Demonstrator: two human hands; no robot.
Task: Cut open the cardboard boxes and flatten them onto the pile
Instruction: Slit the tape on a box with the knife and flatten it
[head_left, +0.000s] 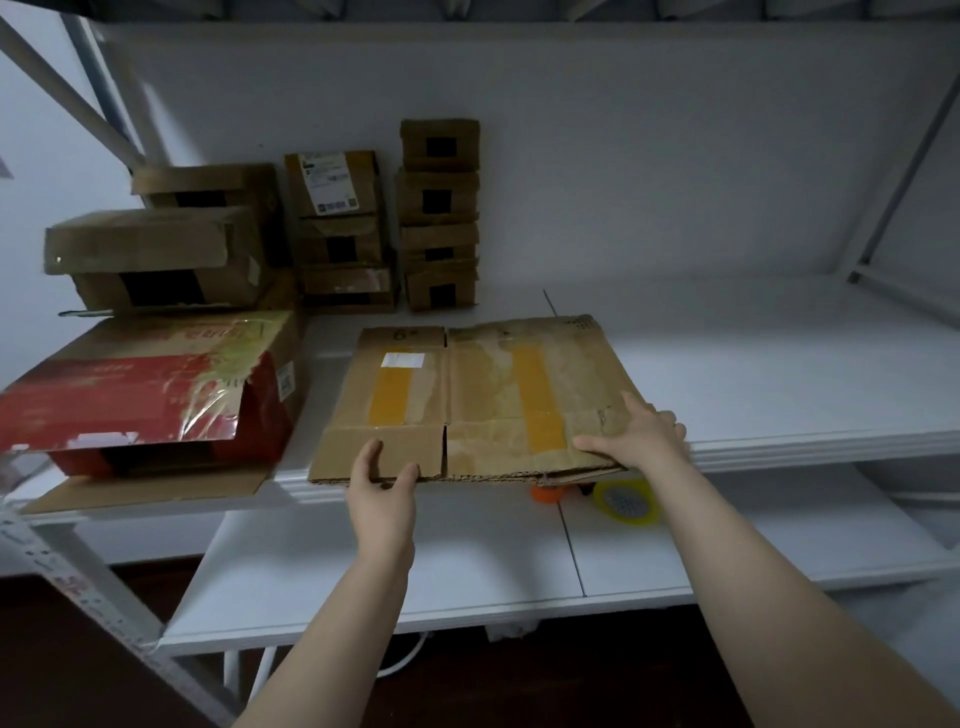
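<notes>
At the far left a grey metal upright (78, 587) of the rack slants down past the shelves. On the upper white shelf (779, 405) a glossy red printed box (145, 400) lies on its side; its film is wrinkled and one plain brown flap lies open over the shelf edge. Behind it are two larger brown boxes (156, 254), stacked, dented and taped. Against the back wall a middle stack (337, 228) carries a white shipping label on its top box. Just to its right is a narrower column of small boxes (439, 213), each with a dark square patch on its face.

The flattened cardboard (483, 400) lies flat on the upper shelf, right of the red box and in front of the stacks. Its near edge overhangs the shelf front. It is worn and creased, with two yellow tape strips and a small white sticker.

The left hand (382, 488) grips that near edge, fingers and thumb curled around it. The right hand (639, 436) rests palm-down on the near right corner, fingers spread and thumb stretched out along the board.

Below the overhang, on the lower shelf (415, 561), sit an orange tape roll (545, 493) and a yellow tape roll (626, 501), both partly hidden by the cardboard.
</notes>
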